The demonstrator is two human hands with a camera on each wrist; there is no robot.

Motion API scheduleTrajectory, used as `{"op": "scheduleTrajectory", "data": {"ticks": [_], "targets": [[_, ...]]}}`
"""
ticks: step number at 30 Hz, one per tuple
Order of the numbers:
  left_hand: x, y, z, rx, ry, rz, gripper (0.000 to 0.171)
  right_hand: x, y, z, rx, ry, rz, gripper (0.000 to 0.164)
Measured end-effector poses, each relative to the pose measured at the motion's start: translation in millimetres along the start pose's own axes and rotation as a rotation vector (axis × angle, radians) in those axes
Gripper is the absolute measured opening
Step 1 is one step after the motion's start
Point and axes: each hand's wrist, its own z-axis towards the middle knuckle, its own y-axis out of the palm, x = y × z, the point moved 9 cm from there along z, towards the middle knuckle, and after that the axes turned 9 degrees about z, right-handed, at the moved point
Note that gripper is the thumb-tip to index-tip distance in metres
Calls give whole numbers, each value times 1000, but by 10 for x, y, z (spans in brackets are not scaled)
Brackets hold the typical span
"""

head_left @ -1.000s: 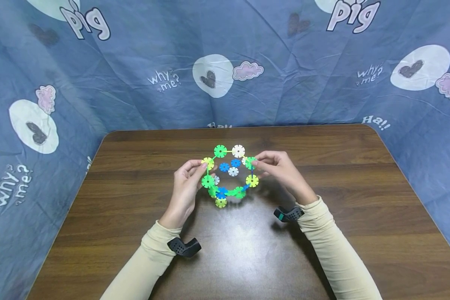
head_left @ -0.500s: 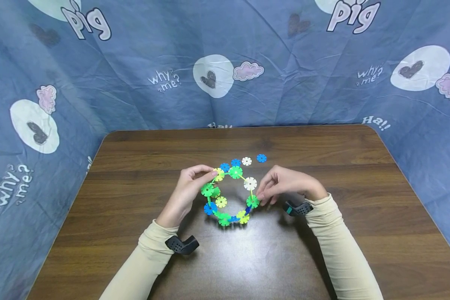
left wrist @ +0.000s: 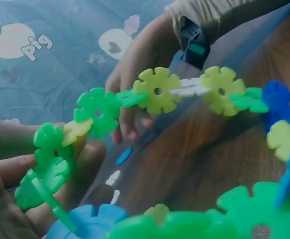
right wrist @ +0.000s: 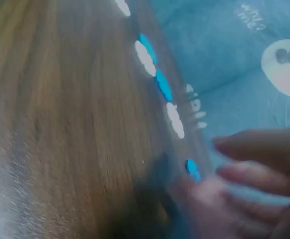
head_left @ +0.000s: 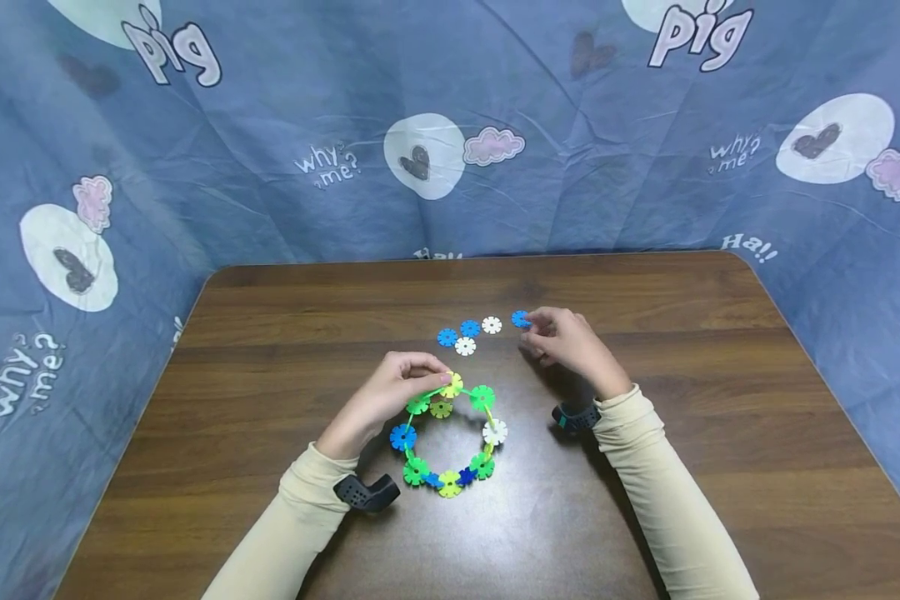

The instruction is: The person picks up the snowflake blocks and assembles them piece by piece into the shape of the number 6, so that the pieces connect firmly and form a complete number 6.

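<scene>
My left hand (head_left: 382, 404) pinches a yellow snowflake disc at the far side of a ring (head_left: 482, 397) of linked plastic snowflake discs in green, yellow, blue and white. The ring is tilted, and in the left wrist view its discs (left wrist: 97, 113) interlock at their slots. My right hand (head_left: 573, 346) is away from the ring, fingers bent loosely beside a loose blue snowflake disc (head_left: 521, 319) on the table. In the left wrist view, the right fingertips (left wrist: 130, 133) hang above that blue disc (left wrist: 125, 156). The right wrist view is blurred around the fingers.
Left of the right hand lie loose white (head_left: 491, 325) and blue (head_left: 469, 328) snowflake discs on the wooden table (head_left: 645, 333). Another white disc (right wrist: 122, 7) shows at the top of the right wrist view. A blue printed cloth (head_left: 270, 167) hangs behind the table.
The ring has come nearer the body and turned, still pinched by the left hand. My right hand has let go of the ring and moved up to the rightmost loose blue disc.
</scene>
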Motion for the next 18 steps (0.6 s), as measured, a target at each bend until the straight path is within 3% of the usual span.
{"op": "scheduleTrajectory", "data": {"ticks": [4, 9, 14, 18], "targets": [[2, 80, 0, -59, 13, 0, 19, 92, 34, 93, -3, 35, -144, 52], [4, 158, -7, -117, 9, -14, 19, 126, 45, 177, 11, 33, -259, 44], [2, 166, -13, -124, 0, 4, 18, 156, 11, 175, 43, 62, -188, 30], [3, 157, -18, -125, -11, 6, 18, 180, 21, 157, 31, 80, -85, 28]]}}
